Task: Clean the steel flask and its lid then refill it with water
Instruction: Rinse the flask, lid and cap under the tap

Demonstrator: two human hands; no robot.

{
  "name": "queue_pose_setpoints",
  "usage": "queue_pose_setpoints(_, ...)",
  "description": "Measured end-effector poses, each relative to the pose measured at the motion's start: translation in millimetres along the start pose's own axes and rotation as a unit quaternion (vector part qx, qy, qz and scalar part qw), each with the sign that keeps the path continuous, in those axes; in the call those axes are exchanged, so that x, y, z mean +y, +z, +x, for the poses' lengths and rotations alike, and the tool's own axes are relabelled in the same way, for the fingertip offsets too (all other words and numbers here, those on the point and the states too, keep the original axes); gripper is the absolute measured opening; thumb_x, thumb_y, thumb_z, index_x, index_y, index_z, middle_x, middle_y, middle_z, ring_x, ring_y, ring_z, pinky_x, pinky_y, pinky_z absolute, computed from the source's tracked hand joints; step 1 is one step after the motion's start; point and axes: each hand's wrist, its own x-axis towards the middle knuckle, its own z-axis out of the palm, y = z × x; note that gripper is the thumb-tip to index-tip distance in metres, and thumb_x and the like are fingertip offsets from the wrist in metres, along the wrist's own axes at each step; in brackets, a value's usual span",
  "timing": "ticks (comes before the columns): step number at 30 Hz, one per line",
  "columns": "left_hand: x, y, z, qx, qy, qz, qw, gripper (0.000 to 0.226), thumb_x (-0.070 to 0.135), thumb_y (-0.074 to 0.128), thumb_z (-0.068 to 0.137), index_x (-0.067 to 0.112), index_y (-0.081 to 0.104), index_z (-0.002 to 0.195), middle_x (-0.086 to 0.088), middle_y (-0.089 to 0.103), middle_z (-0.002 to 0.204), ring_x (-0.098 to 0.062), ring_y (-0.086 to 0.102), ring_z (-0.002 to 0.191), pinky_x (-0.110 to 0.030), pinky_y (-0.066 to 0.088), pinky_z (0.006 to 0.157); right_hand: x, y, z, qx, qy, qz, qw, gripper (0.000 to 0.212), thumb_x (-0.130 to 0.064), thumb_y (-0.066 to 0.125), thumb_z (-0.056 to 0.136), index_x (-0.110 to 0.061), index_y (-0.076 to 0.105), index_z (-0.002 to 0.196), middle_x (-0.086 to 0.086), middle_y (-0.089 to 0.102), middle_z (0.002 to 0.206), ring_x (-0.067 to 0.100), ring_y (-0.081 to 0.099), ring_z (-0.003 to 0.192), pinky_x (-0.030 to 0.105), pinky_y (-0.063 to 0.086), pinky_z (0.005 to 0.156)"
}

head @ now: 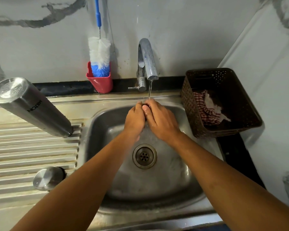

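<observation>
One flask [32, 107]; one lid [47, 178]; two hands [135, 119]

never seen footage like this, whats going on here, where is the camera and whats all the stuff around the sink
There is no machine here: the camera sits on a person's head and looks down at their own two bare arms. This is the only view.

The left hand and right hand are pressed together under a thin stream from the tap, over a steel sink. They look to be rinsing; whether they hold anything small I cannot tell.

On the ribbed draining board to the left, the steel flask stands upside down, and its lid sits nearer the camera.

Behind the sink, a bottle brush stands in a red holder. To the right, a dark basket holds a striped cloth.
</observation>
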Motion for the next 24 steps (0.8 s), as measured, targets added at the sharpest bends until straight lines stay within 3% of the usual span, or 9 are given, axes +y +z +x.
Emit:
queue_pose_setpoints(2,7,-1,-7,-0.053,-0.068,-0.009,0.996,0.048,0.045,0.035,0.109,0.016,0.066,0.086,-0.006,0.055,0.069,-0.016,0.049,0.050,-0.028,0.047,0.044,10,-3,-3,0.005,-0.052,-0.044,0.998,0.038,-0.039,0.029,0.110,-0.015,0.058,0.120,0.004,0.070,0.105,0.021,0.067,0.082,0.034,0.051,0.066)
queue_pose_setpoints(4,2,0,-4,-0.044,-0.015,0.066,0.997,0.047,0.043,0.034,0.109,0.013,0.069,0.101,-0.009,0.063,0.080,-0.022,0.060,0.065,-0.044,0.057,0.067,9,0,-2,0.004,-0.013,-0.001,1.000,0.035,-0.036,0.031,0.109,-0.017,0.061,0.109,0.001,0.069,0.092,0.018,0.064,0.075,0.031,0.047,0.063)
queue_pose_setpoints(6,-5,0,-4,0.011,0.105,0.180,0.978,0.045,0.039,0.032,0.110,0.011,0.066,0.119,-0.016,0.071,0.108,-0.035,0.067,0.101,-0.049,0.052,0.090,-3,1,10,-0.027,0.146,0.139,0.979,0.036,-0.036,0.033,0.108,-0.018,0.062,0.096,0.000,0.065,0.080,0.016,0.061,0.069,0.033,0.046,0.062)
queue_pose_setpoints(10,-9,-1,-13,0.075,0.243,0.247,0.935,0.037,0.041,0.029,0.112,0.013,0.053,0.111,-0.009,0.070,0.096,-0.032,0.066,0.089,-0.047,0.052,0.079,-18,-19,29,-0.188,0.431,0.362,0.805,0.054,-0.054,0.033,0.106,-0.014,0.061,0.083,0.002,0.051,0.055,0.012,0.040,0.044,0.026,0.028,0.043)
queue_pose_setpoints(11,-7,0,-14,0.074,0.247,0.241,0.936,0.035,0.041,0.030,0.112,0.014,0.051,0.109,-0.009,0.070,0.095,-0.032,0.065,0.089,-0.046,0.051,0.078,-19,-20,31,-0.185,0.423,0.363,0.809,0.059,-0.060,0.032,0.104,-0.015,0.062,0.081,0.000,0.053,0.054,0.012,0.043,0.044,0.026,0.032,0.043)
queue_pose_setpoints(14,0,0,-7,0.060,0.163,0.129,0.976,0.037,0.037,0.034,0.112,0.011,0.059,0.112,-0.007,0.071,0.102,-0.027,0.065,0.095,-0.044,0.051,0.084,-12,-8,20,-0.036,0.189,0.138,0.972,0.056,-0.062,0.030,0.104,-0.021,0.069,0.098,-0.005,0.070,0.073,0.012,0.066,0.066,0.038,0.056,0.063)
queue_pose_setpoints(18,7,1,-8,-0.017,-0.010,-0.060,0.998,0.047,0.043,0.032,0.112,0.017,0.066,0.091,0.007,0.061,0.059,-0.007,0.054,0.052,-0.021,0.041,0.045,4,-3,3,0.024,-0.040,-0.016,0.999,0.040,-0.046,0.031,0.109,-0.018,0.056,0.121,0.001,0.072,0.096,0.020,0.069,0.078,0.038,0.055,0.065)
queue_pose_setpoints(20,7,1,-7,-0.035,-0.041,-0.092,0.994,0.055,0.053,0.029,0.112,0.018,0.067,0.091,0.007,0.058,0.055,-0.006,0.050,0.046,-0.018,0.039,0.045,7,0,0,0.021,-0.038,-0.005,0.999,0.036,-0.043,0.035,0.108,-0.018,0.056,0.125,0.003,0.071,0.106,0.021,0.069,0.087,0.039,0.056,0.070)
queue_pose_setpoints(24,-7,-4,-3,0.039,0.182,0.117,0.976,0.054,0.058,0.028,0.102,0.018,0.063,0.108,-0.004,0.073,0.092,-0.025,0.069,0.089,-0.048,0.056,0.089,-14,1,17,-0.001,0.179,0.230,0.957,0.039,-0.043,0.037,0.108,-0.019,0.068,0.104,-0.006,0.069,0.079,0.013,0.065,0.073,0.032,0.052,0.063)
